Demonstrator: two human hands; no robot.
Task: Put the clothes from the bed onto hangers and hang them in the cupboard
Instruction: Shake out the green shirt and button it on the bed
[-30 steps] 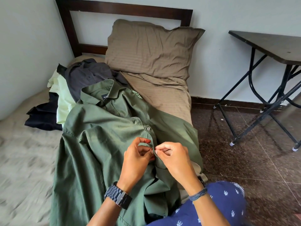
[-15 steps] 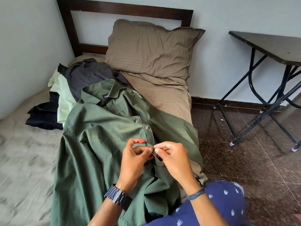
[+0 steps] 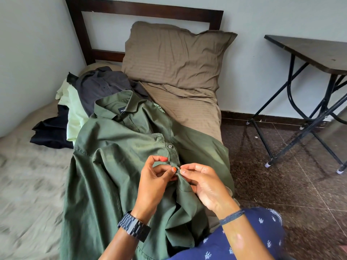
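So the step in hand looks like button work on the green shirt (image 3: 116, 166), which lies spread front-up on the bed (image 3: 28, 184), collar toward the pillow (image 3: 174, 55). Both hands meet at the front strip of the shirt, just below one visible button (image 3: 170, 146). The left hand (image 3: 154, 182) pinches the fabric edge between thumb and fingertip, and the right hand (image 3: 204, 184) pinches the other edge right against it, so each is grasping the shirt, neither is loose. Can't tell from this angle whether the button between the fingers is going in or coming out, it's too small and mostly hidden.

My guess: this is prep before a hanger goes in. No hanger and no cupboard in view, so the task seems early. Next move probably calls for finishing this button, then fetching a hanger and slipping it in at the collar.

More clothes wait in a pile beside the collar: a dark grey shirt (image 3: 101, 87), a pale yellow-green garment (image 3: 75, 113) and something black (image 3: 50, 134) underneath.

Writing: there's a dark label (image 3: 122, 110) inside the collar with white letters, looks like it starts "NO", the rest is cut off by the fold. No other readable text. A folding table (image 3: 309, 51) stands off to the right on the floor.
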